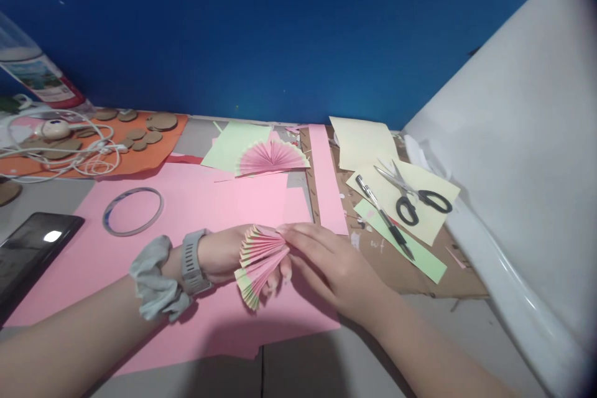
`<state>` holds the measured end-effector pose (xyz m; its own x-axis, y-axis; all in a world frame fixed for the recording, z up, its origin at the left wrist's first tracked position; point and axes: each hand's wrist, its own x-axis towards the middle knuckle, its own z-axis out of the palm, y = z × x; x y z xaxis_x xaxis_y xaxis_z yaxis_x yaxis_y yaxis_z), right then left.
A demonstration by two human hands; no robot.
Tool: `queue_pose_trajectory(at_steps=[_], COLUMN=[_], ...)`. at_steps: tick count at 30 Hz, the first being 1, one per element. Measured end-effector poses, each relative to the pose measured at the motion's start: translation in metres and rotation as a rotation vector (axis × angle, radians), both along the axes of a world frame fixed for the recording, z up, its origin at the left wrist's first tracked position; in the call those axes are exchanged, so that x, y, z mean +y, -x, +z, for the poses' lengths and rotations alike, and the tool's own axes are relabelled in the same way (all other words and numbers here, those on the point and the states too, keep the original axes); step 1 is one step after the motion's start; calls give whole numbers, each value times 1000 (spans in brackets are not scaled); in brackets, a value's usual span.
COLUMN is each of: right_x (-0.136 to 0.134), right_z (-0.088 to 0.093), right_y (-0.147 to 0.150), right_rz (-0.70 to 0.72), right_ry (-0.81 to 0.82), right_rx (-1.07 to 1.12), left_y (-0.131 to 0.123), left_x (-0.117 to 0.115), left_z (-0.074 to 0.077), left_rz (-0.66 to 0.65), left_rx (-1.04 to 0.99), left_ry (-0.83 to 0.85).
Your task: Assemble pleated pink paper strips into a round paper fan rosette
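A pleated paper fan (265,265), pink with a pale yellow-green rim, half spread between two hands.
Its narrow accordion folds run together at the right, where the fingertips of the right hand (336,264) meet them, and flare leftward in front of the left hand (227,252); the folds part into an upper and a lower wedge (a slim gap shows between them), the lower one slanting down toward the viewer. The zigzag rim faces left, and the whole piece is held over the worktop (471,336), well forward of its back edge.
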<state>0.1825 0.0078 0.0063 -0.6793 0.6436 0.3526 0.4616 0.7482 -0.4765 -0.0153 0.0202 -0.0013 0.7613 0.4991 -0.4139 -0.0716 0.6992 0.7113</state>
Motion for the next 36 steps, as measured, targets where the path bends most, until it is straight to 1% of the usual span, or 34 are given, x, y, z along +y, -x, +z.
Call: queue_pose_trajectory(at_steps=[3, 6, 9, 11, 15, 18, 21, 23, 27, 29, 32, 34, 36], right_x=[1, 0, -1, -1, 1, 2, 3, 3, 5, 6, 6, 5, 4], right_z=[-1, 0, 3, 4, 3, 1, 0, 0, 1, 0, -1, -1, -1], right_y=[-3, -4, -2, -1, 2, 2, 3, 3, 4, 4, 3, 2, 2], right_rz=[9, -19, -94, -163, -295, -354, -407, -432, -417, -408, -406, -385, -339], right_ry=[81, 196, 350, 401, 447, 482, 471, 505, 615, 624, 579, 517, 420], right_rx=[67, 116, 151, 167, 156, 117, 155, 187, 203, 203, 180, 166, 146], left_y=[2, 1, -2, -4, -9, -8, -8, -10, -18, -21, -23, -23, -23], left_x=[0, 0, 0, -1, -1, -3, -5, -7, -12, -15, -19, -21, -22], left_z=[-1, 3, 6, 5, -1, -6, -7, -6, -2, -1, -1, -3, -5], left_rz=[-75, -84, -110, -114, -42, -26, -32, -3, 123, 133, 144, 163, 175], left_rx=[-39, -58, -25, -10, -10, -19, -45, -41, 29, 59, 98, 130, 155], left_ry=[51, 29, -32, -53, -50, -30, -24, -34, -130, -185, -245, -268, -281])
